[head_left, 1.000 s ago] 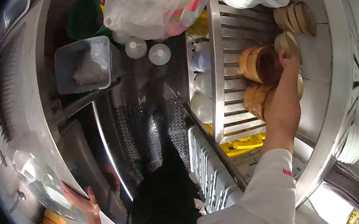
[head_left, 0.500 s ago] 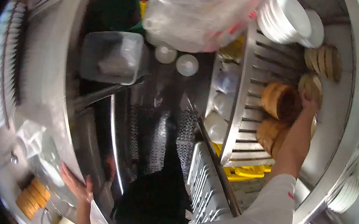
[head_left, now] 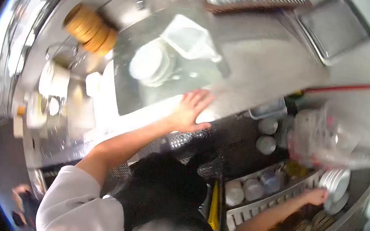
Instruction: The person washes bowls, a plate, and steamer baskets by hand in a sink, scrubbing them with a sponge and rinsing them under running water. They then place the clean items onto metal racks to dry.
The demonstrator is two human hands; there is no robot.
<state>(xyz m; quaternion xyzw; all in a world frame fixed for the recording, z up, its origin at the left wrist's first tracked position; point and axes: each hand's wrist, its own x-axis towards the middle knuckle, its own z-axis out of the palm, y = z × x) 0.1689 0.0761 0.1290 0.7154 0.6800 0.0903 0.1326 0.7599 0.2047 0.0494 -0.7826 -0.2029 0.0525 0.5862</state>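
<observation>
My left hand (head_left: 190, 111) lies with its fingers spread on the metal rim of a water-filled sink (head_left: 128, 95). In the water sit round white dishes (head_left: 147, 63) and a pale, square-topped item (head_left: 187, 36). My right arm reaches down to the lower shelf, where my right hand (head_left: 316, 196) is closed beside a stack of white bowls (head_left: 336, 184). Blur hides whether its fingers grip a bowl rim. Below that hand lie round bamboo steamer pieces (head_left: 302, 229), partly covered by my forearm.
Bamboo steamers (head_left: 90, 29) are stacked beyond the sink. A clear plastic bag (head_left: 337, 137) bulges above the shelf. White containers (head_left: 253, 189) line the slatted rack (head_left: 271, 198). A metal tray (head_left: 334, 27) rests at upper right. Part of another person (head_left: 22, 202) shows at lower left.
My view has swung left toward the sink. My right hand has moved from a round steamer piece to the white bowls. My left hand is still at the sink edge.
</observation>
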